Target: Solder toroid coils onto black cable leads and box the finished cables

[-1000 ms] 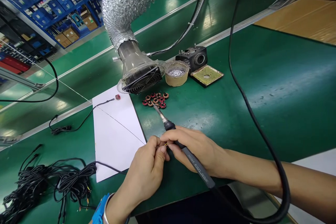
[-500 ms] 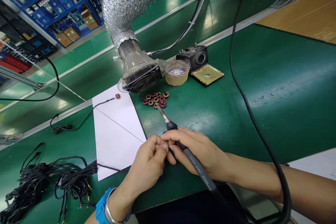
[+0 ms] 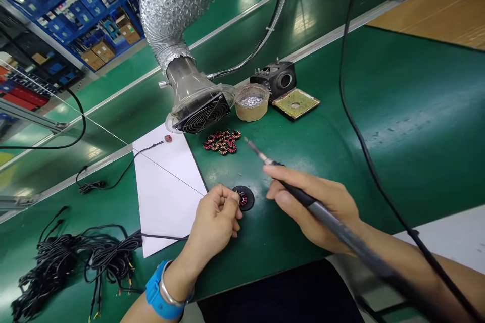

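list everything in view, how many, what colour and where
soldering iron: one, black, lower right
wound rings: about a dozen, red, orange and black, piled mid-bench
single ring: one, red-black, on the disc
disc: one, black, centre
bowl: one, tan, upper centre
iron stand: one, black, behind the bowl
sponge tray: one, yellow, before the stand
fan hood: one, black, upper centre
duct: one, silver, above it
sheet: one, white, left
cables: many, black, lower left
cardboard: one, brown, upper right
shelving: several, blue, upper left
bench: one, green, throughout
wristband: one, blue, left wrist
left hand: one, bare, at the disc
right hand: one, bare, holding the soldering iron
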`<state>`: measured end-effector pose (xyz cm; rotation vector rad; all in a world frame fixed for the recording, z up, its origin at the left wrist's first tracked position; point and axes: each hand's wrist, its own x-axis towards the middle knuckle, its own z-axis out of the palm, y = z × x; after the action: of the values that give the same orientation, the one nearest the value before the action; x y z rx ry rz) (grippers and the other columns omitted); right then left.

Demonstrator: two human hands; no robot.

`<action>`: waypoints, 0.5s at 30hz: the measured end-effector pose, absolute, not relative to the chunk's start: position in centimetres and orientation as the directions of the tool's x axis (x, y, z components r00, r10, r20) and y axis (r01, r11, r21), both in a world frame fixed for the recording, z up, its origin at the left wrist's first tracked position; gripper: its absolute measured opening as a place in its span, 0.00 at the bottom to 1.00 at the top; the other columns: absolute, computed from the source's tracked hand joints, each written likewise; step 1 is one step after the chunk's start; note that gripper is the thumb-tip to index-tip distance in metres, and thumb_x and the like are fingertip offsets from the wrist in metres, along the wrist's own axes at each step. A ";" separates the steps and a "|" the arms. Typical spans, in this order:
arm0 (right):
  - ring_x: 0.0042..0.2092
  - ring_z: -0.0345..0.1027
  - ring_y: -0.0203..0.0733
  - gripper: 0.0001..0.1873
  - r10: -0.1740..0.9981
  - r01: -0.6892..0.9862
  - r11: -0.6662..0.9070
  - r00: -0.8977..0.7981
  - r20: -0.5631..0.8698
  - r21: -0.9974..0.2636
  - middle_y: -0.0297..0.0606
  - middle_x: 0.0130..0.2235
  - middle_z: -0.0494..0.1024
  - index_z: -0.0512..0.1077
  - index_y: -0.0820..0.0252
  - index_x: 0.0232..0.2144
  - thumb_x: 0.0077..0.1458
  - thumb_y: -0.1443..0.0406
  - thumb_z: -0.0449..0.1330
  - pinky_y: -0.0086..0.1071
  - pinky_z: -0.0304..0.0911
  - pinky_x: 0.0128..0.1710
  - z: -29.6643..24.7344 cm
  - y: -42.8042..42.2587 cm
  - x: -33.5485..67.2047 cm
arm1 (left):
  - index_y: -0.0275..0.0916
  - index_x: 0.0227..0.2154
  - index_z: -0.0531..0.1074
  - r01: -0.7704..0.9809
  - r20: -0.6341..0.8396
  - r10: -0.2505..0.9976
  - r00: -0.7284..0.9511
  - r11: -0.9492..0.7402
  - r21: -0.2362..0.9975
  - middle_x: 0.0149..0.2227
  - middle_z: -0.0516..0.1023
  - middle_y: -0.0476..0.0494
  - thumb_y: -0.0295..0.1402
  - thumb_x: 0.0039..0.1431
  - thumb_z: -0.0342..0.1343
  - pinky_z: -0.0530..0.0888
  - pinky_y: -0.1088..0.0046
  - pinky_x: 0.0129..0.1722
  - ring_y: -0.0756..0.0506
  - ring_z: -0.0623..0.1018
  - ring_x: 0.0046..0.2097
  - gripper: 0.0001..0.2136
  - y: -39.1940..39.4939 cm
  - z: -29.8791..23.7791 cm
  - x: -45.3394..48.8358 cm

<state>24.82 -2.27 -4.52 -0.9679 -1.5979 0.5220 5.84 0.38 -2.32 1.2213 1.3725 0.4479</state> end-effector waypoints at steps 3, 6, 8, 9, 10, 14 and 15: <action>0.31 0.68 0.39 0.16 0.860 0.251 0.484 0.038 0.508 -0.838 0.37 0.32 0.75 0.72 0.56 0.50 0.60 0.67 0.57 0.34 0.64 0.29 -4.6 -3.2 25.8 | 0.38 0.29 0.63 0.400 -0.483 0.849 0.216 0.374 0.837 0.22 0.69 0.55 0.40 0.63 0.50 0.64 0.84 0.16 0.56 0.67 0.18 0.11 0.3 -2.4 5.9; 0.30 0.68 0.40 0.11 0.906 0.168 0.396 0.092 0.414 -0.903 0.36 0.28 0.74 0.74 0.55 0.44 0.59 0.66 0.57 0.33 0.61 0.26 -5.0 -3.7 26.2 | 0.38 0.28 0.63 0.394 -0.476 0.854 0.210 0.372 0.840 0.22 0.69 0.55 0.40 0.63 0.50 0.65 0.84 0.16 0.56 0.67 0.19 0.11 0.1 -2.5 5.8; 0.30 0.69 0.41 0.08 0.925 0.117 0.353 0.109 0.365 -0.928 0.35 0.27 0.74 0.73 0.55 0.40 0.58 0.66 0.57 0.32 0.61 0.24 -5.1 -3.8 26.3 | 0.38 0.29 0.63 0.387 -0.468 0.858 0.212 0.366 0.846 0.23 0.69 0.55 0.40 0.63 0.50 0.66 0.84 0.17 0.56 0.68 0.19 0.11 0.1 -2.6 5.8; 0.29 0.69 0.41 0.07 0.930 0.099 0.342 0.105 0.351 -0.935 0.35 0.26 0.74 0.73 0.55 0.39 0.58 0.67 0.57 0.31 0.60 0.23 -5.2 -3.8 26.3 | 0.38 0.29 0.63 0.385 -0.465 0.860 0.213 0.363 0.848 0.23 0.69 0.55 0.40 0.63 0.50 0.66 0.84 0.17 0.56 0.68 0.19 0.11 0.0 -2.7 5.8; 0.28 0.68 0.40 0.07 0.934 0.090 0.335 0.101 0.343 -0.938 0.34 0.25 0.73 0.73 0.55 0.39 0.57 0.67 0.57 0.31 0.59 0.23 -5.1 -3.7 26.2 | 0.38 0.29 0.63 0.385 -0.461 0.861 0.213 0.360 0.850 0.23 0.69 0.55 0.40 0.63 0.50 0.67 0.83 0.17 0.56 0.68 0.20 0.11 0.0 -2.7 5.8; 0.23 0.64 0.37 0.08 0.934 0.111 0.335 0.091 0.346 -0.936 0.30 0.21 0.69 0.72 0.55 0.38 0.56 0.70 0.56 0.30 0.58 0.22 -4.9 -3.5 26.1 | 0.38 0.29 0.63 0.389 -0.450 0.867 0.214 0.347 0.853 0.23 0.69 0.54 0.41 0.64 0.50 0.68 0.83 0.18 0.55 0.69 0.20 0.12 -0.2 -2.7 5.9; 0.23 0.64 0.36 0.08 0.933 0.121 0.339 0.089 0.350 -0.933 0.29 0.20 0.69 0.72 0.56 0.38 0.56 0.70 0.56 0.29 0.58 0.22 -4.9 -3.5 26.0 | 0.38 0.29 0.64 0.393 -0.448 0.869 0.211 0.345 0.852 0.23 0.69 0.54 0.41 0.64 0.50 0.68 0.83 0.18 0.55 0.69 0.21 0.12 -0.2 -2.7 5.9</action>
<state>26.05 -3.50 -4.89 -1.0668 -1.3495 0.8181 5.88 -0.23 -2.68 1.2517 1.3914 0.4925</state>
